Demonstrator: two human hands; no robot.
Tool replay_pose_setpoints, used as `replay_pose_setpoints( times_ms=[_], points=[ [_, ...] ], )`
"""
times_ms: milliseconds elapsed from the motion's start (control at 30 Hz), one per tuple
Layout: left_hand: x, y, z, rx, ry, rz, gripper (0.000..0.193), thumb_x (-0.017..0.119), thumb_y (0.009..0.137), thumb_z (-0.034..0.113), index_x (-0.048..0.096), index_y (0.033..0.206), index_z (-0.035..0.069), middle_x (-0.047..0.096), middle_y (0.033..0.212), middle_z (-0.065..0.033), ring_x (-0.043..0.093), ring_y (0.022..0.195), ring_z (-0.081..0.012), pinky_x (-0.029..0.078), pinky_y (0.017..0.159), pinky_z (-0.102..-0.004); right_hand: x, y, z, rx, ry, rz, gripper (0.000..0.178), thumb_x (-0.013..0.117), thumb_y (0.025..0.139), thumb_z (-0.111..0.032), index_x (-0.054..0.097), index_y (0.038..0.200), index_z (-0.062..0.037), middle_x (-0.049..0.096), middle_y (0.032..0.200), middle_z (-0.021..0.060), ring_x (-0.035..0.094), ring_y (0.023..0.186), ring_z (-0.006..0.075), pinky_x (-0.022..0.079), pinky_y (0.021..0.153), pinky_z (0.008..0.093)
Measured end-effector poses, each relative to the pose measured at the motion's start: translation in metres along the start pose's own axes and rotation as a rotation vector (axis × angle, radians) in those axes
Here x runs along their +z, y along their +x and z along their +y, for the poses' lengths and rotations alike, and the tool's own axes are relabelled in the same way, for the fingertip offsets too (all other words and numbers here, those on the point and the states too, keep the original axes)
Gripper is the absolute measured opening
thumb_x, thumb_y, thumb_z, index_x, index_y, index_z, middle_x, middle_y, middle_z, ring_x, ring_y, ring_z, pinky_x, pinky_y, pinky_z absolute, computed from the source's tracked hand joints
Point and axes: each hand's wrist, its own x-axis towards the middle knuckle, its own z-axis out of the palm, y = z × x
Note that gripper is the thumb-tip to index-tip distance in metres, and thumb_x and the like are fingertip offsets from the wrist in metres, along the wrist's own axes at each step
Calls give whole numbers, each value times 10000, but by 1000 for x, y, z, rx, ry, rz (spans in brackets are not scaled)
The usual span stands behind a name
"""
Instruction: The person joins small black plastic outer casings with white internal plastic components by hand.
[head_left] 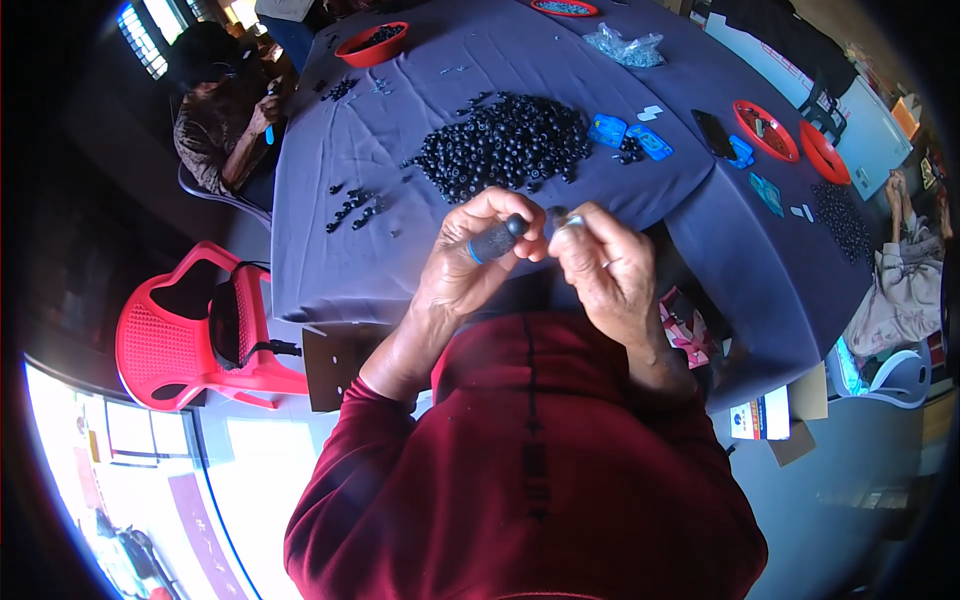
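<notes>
My left hand (462, 255) is raised over the table's near edge, its fingers curled closed. Along it lies a dark grey sleeve with a blue rim (490, 243), which looks like a finger cover. At the sleeve's end sits a small black round part (516, 224), held in the fingers. Close by on the right, my right hand (608, 262) is closed in a pinch. A small dark piece (559, 213) shows at its fingertips, beside something whitish; its kind is unclear. Beyond both hands lies a big heap of small black round parts (500, 145).
Blue cards (607, 130), a phone (713, 134) and red bowls (765, 130) lie to the right. A red basin (372, 46) and a clear bag (624, 46) stand farther back. One person (215, 120) sits left, another (895, 290) right. A red chair (190, 330) stands left.
</notes>
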Motion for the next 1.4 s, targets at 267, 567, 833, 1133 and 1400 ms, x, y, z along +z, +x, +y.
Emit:
replay_pose_setpoints(
  times_ms=[267, 567, 833, 1133, 1400],
  points=[
    [7, -3, -1, -44, -46, -20, 169, 590, 800, 84, 552, 938, -5, 530, 835, -83, 487, 737, -135, 403, 686, -278, 3, -3, 7, -73, -68, 35, 259, 576, 846, -248, 520, 762, -9, 597, 648, 30, 524, 563, 54, 404, 498, 206],
    [6, -4, 0, 60, 282, -51, 152, 601, 780, 26, 564, 921, -15, 540, 859, -72, 509, 759, -123, 423, 686, -254, -3, 2, 4, -21, -136, -48, 265, 635, 801, -243, 504, 766, -15, 575, 637, 38, 506, 584, 67, 405, 523, 231],
    [3, -4, 4, -4, 189, -41, 141, 590, 782, 24, 567, 915, -14, 542, 850, -75, 512, 753, -120, 425, 686, -248, -3, 4, 4, 65, 34, -102, 240, 606, 822, -229, 495, 756, -26, 572, 639, 20, 465, 547, 50, 369, 481, 222],
    [-75, 1, 62, -34, 894, 513, 199, 607, 773, 151, 566, 868, -18, 552, 757, -63, 499, 646, -108, 390, 622, -226, 7, 9, 24, -1, -96, -83, 257, 586, 836, -232, 476, 743, -19, 454, 565, -11, 396, 514, 45, 332, 463, 219],
    [-12, 0, 27, -88, -132, -61, 183, 559, 810, 143, 539, 894, -19, 512, 765, -110, 482, 674, -170, 403, 600, -294, 7, -1, 2, -39, -126, -7, 247, 465, 898, -215, 518, 776, -7, 452, 545, 4, 416, 490, 54, 342, 470, 210]
  ],
)
